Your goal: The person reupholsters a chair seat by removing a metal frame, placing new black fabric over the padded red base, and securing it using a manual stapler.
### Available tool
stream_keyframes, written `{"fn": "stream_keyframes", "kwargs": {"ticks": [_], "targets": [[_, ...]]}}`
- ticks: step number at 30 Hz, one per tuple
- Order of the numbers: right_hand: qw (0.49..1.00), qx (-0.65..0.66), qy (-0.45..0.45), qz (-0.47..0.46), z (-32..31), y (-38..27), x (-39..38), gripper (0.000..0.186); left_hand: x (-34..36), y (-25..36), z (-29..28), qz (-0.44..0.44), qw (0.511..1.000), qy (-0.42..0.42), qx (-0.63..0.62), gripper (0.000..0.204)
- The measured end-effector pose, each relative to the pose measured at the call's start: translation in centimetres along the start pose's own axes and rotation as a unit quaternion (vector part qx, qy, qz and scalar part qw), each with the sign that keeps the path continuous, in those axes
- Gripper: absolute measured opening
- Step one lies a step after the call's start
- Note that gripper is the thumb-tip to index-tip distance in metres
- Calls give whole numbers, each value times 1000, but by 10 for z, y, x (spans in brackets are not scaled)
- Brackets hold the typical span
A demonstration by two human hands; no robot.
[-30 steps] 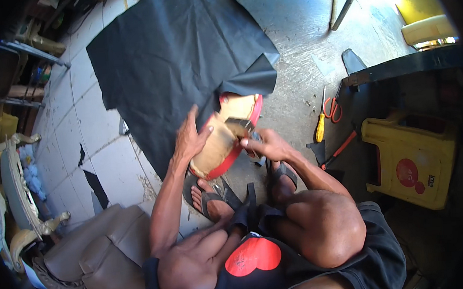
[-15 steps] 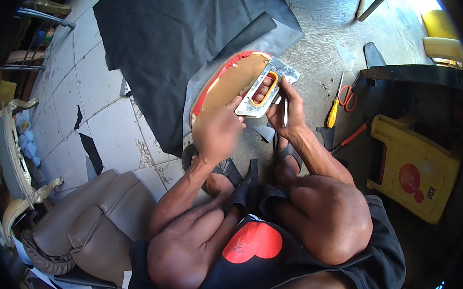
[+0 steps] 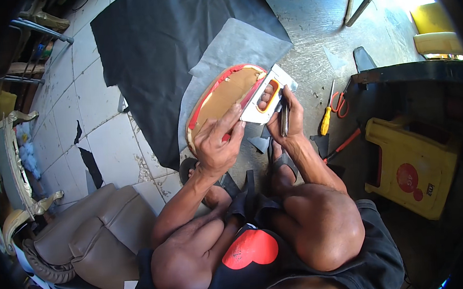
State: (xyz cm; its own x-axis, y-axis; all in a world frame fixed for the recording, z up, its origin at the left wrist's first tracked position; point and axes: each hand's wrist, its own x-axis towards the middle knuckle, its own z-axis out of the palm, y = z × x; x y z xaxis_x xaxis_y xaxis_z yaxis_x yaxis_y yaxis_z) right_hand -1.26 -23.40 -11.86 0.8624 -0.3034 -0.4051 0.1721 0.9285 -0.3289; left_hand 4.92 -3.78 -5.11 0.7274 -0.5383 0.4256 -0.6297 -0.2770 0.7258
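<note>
Farthest-reaching is the black vinyl-like sheet, spread on the floor ahead and to the left of both hands. A yellow plastic stool lies tipped well to the right of the right hand. Grey-faced material, ahead of the hands, has just uncurled, its dark rolled edge of half a second ago now gone flat. On it, just beyond the left hand, rests the red-edged padded panel, brown board upward; a second ago it sat tilted between the hands. The right hand is wrapped around a staple gun, fingers through its orange-lined handle opening. The left reaches its fingers to the gun's near end; whether they pinch it I cannot tell. With both hands at the tool, attention seems to be on the gun, leaving the panel to lie unsupported by a grip. Right of the right hand lie red-handled scissors and a yellow-handled screwdriver.
</note>
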Motion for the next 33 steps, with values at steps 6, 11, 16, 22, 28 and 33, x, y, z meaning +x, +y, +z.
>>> {"fn": "stream_keyframes", "kwargs": {"ticks": [6,11,16,22,28,33], "targets": [[998,-46,-43,-26,-1,-17,2,40,-6,5,-16,-69,997,-11,-29,41],[999,-14,-36,-27,28,-7,-8,37,1,-2,-4,-155,976,-89,-127,43],[998,3,-48,-30,26,-10,-5,35,-15,-13,0,-252,929,-51,-266,41],[998,33,-49,-33,24,-11,2,31,3,7,5,-305,920,-46,-242,34],[999,-8,-8,-33,21,-7,2,34,15,11,2,-177,980,4,-94,27],[992,-64,64,-90,34,-2,-2,34,5,2,6,-107,991,78,22,13]]}}
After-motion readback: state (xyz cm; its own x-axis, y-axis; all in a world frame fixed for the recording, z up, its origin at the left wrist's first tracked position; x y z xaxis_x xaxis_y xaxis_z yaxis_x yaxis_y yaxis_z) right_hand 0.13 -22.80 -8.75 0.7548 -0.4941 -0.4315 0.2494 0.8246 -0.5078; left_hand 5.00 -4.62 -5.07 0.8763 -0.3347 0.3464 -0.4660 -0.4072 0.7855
